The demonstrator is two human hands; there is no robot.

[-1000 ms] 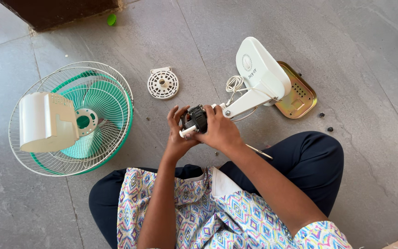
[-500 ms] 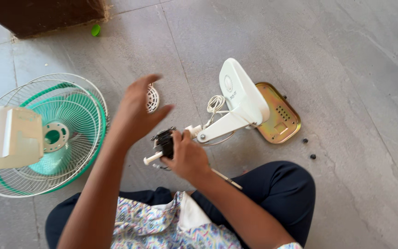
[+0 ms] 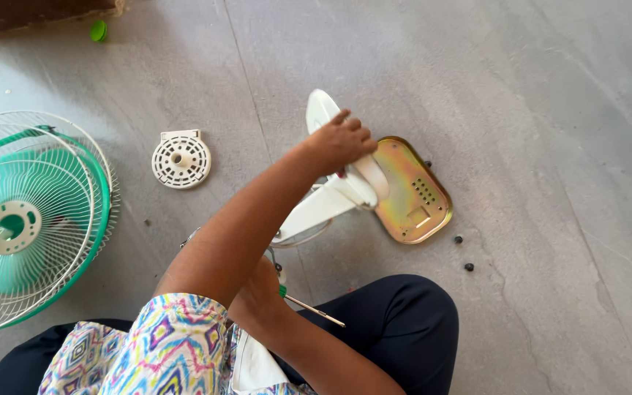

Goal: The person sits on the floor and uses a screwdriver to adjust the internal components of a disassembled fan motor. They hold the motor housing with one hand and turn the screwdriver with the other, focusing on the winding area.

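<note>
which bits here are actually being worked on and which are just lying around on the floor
In hand:
left hand on the white plastic fan stand
right hand, mostly hidden, by a thin metal screwdriver

Lying about:
gold metal base plate
round white vented cover
teal fan with wire guard
green cap
small dark screws

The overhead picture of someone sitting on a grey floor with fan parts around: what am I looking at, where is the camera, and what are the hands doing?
The camera sits on the person's head and looks down, so you see their own arms and lap. They sit on a grey floor. The left hand rests on top of a white fan stand, which lies beside its brass-coloured base plate. The right hand is low by the lap, mostly hidden under the left arm; a thin screwdriver pokes out beside it. At left lies a wire fan cage with green blades, and near it a round white vented cap. Small dark screws lie at right.
</note>
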